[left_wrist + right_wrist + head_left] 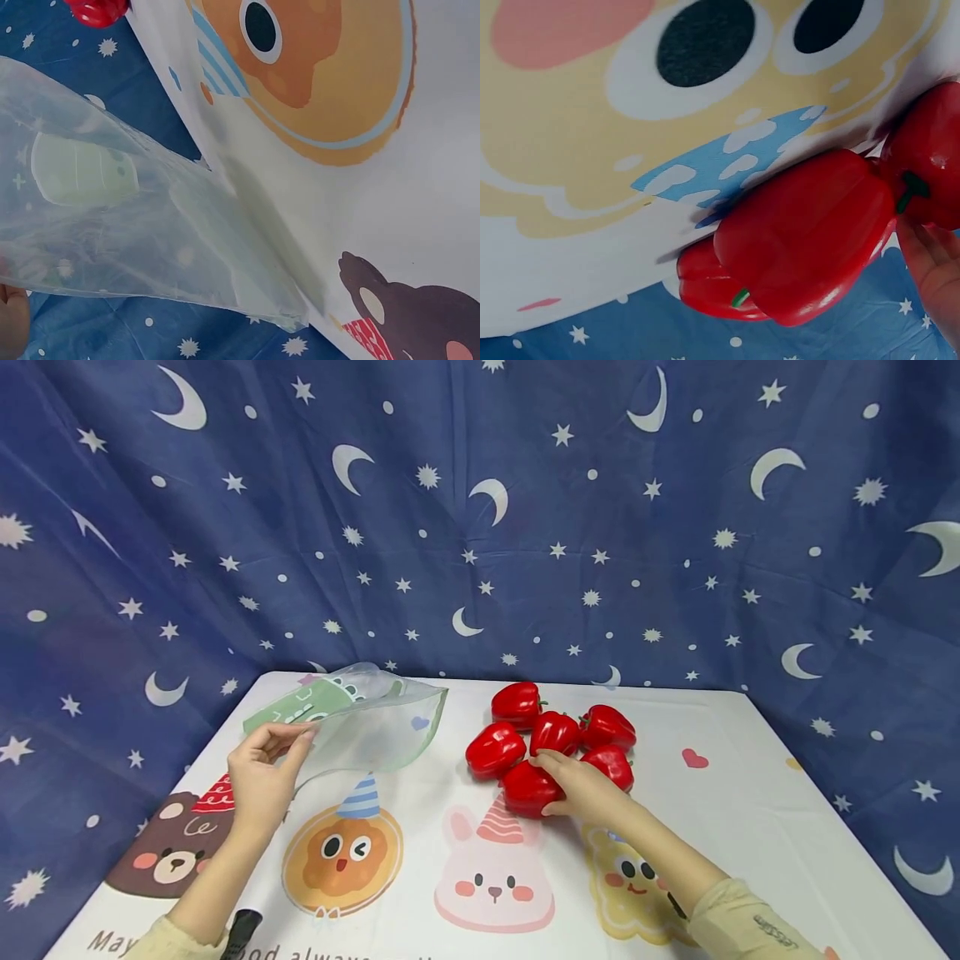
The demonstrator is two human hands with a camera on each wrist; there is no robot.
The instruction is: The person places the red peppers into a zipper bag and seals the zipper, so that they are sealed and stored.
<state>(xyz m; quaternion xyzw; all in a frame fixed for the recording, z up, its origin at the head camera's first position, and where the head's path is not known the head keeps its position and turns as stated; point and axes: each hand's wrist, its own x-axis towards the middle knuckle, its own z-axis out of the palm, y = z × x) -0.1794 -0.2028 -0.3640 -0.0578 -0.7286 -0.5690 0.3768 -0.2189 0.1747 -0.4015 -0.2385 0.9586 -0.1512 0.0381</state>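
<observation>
My left hand (264, 772) pinches the rim of a clear plastic bag (382, 735) between thumb and fingers, lifting that edge off the table. In the left wrist view the see-through bag (150, 232) spreads out from the hand (13, 322), which is mostly cut off. My right hand (588, 785) grips the nearest red bell pepper (528, 791), thumb on its near side and fingers over the top. Several more red bell peppers (496, 750) cluster behind and beside it. The right wrist view shows the right fingers (934, 277) against a pepper (937, 150) with a green stem.
A white tablecloth (420, 860) with cartoon prints covers the table. A dark blue curtain (480, 527) with moons and stars stands along the back and sides. A black strap or handle end (243, 927) shows beside the left sleeve.
</observation>
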